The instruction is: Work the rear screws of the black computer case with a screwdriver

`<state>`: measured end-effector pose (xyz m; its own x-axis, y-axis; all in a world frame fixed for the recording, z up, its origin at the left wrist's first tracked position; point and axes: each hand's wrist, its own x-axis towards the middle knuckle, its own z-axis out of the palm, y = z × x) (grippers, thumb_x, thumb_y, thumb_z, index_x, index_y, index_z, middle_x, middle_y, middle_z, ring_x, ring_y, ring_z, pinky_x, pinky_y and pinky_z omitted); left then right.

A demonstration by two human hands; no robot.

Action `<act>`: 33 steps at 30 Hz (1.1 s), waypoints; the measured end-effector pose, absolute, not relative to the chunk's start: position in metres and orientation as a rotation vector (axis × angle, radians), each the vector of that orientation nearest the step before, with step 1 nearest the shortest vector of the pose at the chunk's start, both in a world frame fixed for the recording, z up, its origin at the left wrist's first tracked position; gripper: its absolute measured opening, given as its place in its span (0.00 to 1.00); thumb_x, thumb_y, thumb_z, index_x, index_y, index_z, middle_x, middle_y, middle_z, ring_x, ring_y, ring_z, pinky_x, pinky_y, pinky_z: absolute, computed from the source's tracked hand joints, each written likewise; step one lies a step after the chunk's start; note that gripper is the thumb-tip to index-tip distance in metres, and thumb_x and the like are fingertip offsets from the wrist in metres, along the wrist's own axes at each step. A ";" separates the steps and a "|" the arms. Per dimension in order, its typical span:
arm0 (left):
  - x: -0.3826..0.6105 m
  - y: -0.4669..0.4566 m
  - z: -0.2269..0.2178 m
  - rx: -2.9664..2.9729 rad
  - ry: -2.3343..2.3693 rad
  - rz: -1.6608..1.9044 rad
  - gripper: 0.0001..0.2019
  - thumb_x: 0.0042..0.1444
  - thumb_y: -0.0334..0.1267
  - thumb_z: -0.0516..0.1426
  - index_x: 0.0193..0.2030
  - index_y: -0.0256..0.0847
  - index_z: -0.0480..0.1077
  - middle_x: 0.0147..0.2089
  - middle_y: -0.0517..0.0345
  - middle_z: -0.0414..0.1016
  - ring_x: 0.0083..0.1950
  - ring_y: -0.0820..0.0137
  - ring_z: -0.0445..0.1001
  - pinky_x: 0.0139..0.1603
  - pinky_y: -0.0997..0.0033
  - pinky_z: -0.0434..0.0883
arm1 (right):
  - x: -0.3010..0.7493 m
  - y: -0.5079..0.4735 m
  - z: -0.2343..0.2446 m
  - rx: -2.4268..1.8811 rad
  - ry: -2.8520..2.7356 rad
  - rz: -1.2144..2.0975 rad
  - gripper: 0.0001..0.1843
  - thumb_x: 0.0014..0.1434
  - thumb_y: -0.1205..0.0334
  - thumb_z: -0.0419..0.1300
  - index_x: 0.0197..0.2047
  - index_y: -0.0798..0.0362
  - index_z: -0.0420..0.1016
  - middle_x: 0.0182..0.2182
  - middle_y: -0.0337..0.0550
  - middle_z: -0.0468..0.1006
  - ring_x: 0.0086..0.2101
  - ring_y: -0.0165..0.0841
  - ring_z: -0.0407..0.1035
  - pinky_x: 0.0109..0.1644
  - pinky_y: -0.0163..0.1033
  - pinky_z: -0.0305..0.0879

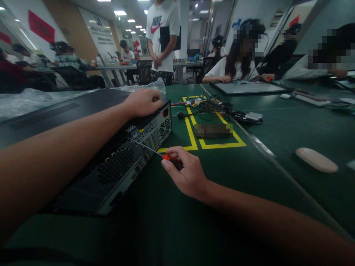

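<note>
A black desktop computer case (91,122) lies on its side on the green table (172,221), its rear panel with vents and a fan grille facing right. My left hand (142,102) rests on the case's top edge near the rear, fingers curled over it. My right hand (185,171) grips a screwdriver (155,151) with an orange and black handle. Its thin metal shaft points left and its tip meets the rear panel's upper edge.
Yellow tape (191,136) marks squares on the table beside the case. A tangle of cables (210,105) lies beyond them, and a white oval object (316,159) sits at the right. Clear plastic wrap (146,87) lies behind the case. Several people sit at tables; one stands (163,37).
</note>
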<state>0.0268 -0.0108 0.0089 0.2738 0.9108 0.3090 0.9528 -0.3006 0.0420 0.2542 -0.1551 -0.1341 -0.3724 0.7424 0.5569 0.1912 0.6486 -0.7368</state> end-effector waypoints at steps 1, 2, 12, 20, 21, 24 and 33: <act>0.027 -0.010 0.008 -2.380 -1.760 -0.421 0.12 0.64 0.44 0.58 0.40 0.44 0.83 0.37 0.48 0.81 0.45 0.54 0.78 0.50 0.55 0.71 | 0.254 -0.155 -0.134 -0.732 -1.893 0.716 0.09 0.76 0.51 0.67 0.53 0.46 0.78 0.44 0.44 0.90 0.41 0.38 0.84 0.48 0.43 0.79; 0.027 -0.010 0.008 -2.380 -1.763 -0.430 0.12 0.64 0.44 0.58 0.40 0.45 0.83 0.37 0.48 0.81 0.45 0.54 0.78 0.50 0.55 0.71 | 0.254 -0.155 -0.135 -0.726 -1.890 0.715 0.10 0.75 0.51 0.67 0.53 0.46 0.78 0.44 0.43 0.90 0.42 0.39 0.85 0.49 0.44 0.80; 0.025 -0.010 0.008 -2.378 -1.752 -0.427 0.12 0.62 0.45 0.58 0.40 0.45 0.83 0.39 0.47 0.83 0.44 0.53 0.79 0.49 0.54 0.71 | 0.255 -0.152 -0.135 -0.683 -1.922 0.655 0.06 0.74 0.57 0.68 0.50 0.45 0.77 0.44 0.43 0.90 0.43 0.39 0.85 0.51 0.45 0.81; 0.025 -0.010 0.010 -2.379 -1.785 -0.394 0.12 0.63 0.45 0.59 0.42 0.46 0.84 0.42 0.47 0.85 0.48 0.51 0.81 0.51 0.54 0.73 | 0.255 -0.153 -0.135 -0.688 -1.919 0.668 0.06 0.74 0.57 0.68 0.50 0.46 0.77 0.44 0.43 0.90 0.42 0.38 0.85 0.50 0.44 0.80; 0.026 -0.011 0.010 -2.378 -1.788 -0.397 0.13 0.63 0.45 0.59 0.43 0.46 0.85 0.42 0.46 0.85 0.48 0.51 0.81 0.51 0.54 0.73 | 0.255 -0.153 -0.135 -0.701 -1.921 0.676 0.06 0.74 0.57 0.68 0.50 0.46 0.77 0.44 0.43 0.90 0.42 0.38 0.85 0.50 0.44 0.80; 0.027 -0.012 0.011 -2.379 -1.779 -0.398 0.13 0.63 0.44 0.59 0.43 0.45 0.85 0.42 0.46 0.85 0.47 0.51 0.81 0.51 0.53 0.73 | 0.254 -0.154 -0.135 -0.723 -1.922 0.685 0.06 0.74 0.56 0.69 0.50 0.46 0.77 0.44 0.42 0.90 0.41 0.38 0.84 0.50 0.43 0.80; 0.026 -0.010 0.009 -2.353 -1.743 -0.358 0.12 0.67 0.43 0.57 0.41 0.44 0.82 0.41 0.47 0.84 0.46 0.54 0.80 0.49 0.57 0.72 | 0.253 -0.154 -0.135 -0.715 -1.904 0.689 0.07 0.74 0.55 0.68 0.50 0.46 0.77 0.43 0.42 0.89 0.40 0.38 0.84 0.49 0.43 0.81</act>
